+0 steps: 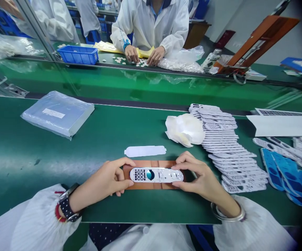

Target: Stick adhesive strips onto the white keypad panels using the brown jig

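A white remote control faceplate with button cut-outs and a round hole lies lengthwise on a brown block. My left hand grips the left end of the block, its thumb close to the faceplate's end. At the other end, my right hand is closed round the faceplate's right tip, thumb in front and fingers behind. Just beyond the block, a white strip with the faceplate's outline lies flat on the green table.
Overlapping faceplates form a long row at right, beside crumpled white paper. Blue sheets lie further right. A plastic-wrapped pack rests at left. Opposite, a co-worker handles small white pieces near a blue basket.
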{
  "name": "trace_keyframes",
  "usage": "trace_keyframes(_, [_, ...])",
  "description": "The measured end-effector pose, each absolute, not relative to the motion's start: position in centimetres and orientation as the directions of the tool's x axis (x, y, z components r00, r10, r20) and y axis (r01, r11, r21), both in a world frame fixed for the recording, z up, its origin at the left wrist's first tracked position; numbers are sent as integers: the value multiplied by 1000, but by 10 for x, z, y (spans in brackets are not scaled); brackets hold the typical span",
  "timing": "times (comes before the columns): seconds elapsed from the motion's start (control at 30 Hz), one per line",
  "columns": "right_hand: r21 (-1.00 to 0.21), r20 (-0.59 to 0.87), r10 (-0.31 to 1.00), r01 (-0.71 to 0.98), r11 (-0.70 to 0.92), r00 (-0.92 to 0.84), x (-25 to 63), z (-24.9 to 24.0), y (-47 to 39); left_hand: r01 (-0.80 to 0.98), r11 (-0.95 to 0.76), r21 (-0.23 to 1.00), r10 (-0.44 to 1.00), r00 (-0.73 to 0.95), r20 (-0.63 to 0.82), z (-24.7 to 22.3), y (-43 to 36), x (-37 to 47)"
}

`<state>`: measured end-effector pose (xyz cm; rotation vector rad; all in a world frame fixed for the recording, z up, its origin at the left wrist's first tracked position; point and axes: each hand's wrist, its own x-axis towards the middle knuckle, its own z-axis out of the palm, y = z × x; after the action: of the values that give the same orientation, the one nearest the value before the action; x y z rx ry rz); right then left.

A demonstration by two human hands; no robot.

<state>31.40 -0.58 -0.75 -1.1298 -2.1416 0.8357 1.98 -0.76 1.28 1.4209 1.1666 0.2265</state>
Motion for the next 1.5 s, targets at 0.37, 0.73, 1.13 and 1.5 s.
trace_keyframes(0.37, [-709,154,862,554,436,-482,314,-11,-2,592,67,803,802,447,-396,8,-7,25])
trace_keyframes(0.73, [-696,124,882,593,404,-455,315,-13,-5,597,113,794,786,435,-439,7,-6,24])
trace_keyframes(1.13, [-729,108,878,564,389,-466,320,-14,-5,602,141,786,767,435,-471,8,-5,25])
trace_keyframes(1.5, [-391,-51,866,808,441,-497,300,18,-12,818,-164,551,805,434,-404,22,-1,31])
